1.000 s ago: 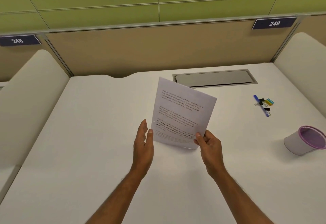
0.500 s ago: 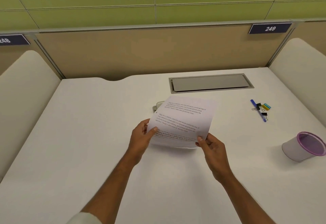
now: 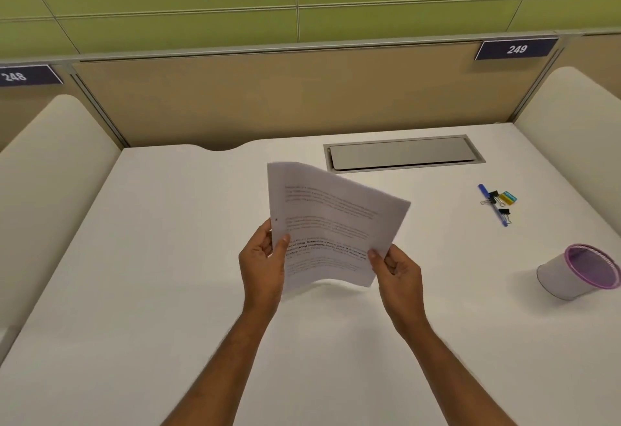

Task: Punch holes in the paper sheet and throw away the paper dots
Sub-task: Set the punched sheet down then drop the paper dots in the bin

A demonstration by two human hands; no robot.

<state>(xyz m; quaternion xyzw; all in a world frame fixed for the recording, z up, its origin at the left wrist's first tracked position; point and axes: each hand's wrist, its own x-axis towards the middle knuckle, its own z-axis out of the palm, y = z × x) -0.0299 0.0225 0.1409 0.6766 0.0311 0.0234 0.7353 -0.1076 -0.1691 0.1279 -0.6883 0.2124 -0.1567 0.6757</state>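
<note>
From the head view, the paper sheet (image 3: 332, 224) is held up off the white desk (image 3: 168, 257), tilted with its printed face toward the person and its far edge curling over. The left hand (image 3: 263, 259) pinches the sheet's left margin, thumb on the front and fingers behind. The right hand (image 3: 398, 267) pinches the near right corner the same way, so the sheet spans the gap between the two hands, near the middle of the desk. A small dark spot sits on the left margin just above the left thumb; it may be a punched hole, though it is too small to be sure. This looks like a check of the sheet, with the paper dots not yet dealt with. No punch shows here, and it may be hidden behind the sheet. The next move probably calls for putting the sheet down and finding it. A purple-rimmed mesh bin (image 3: 578, 272) lies tipped at the right, well apart from both hands, a likely place for the dots.
</note>
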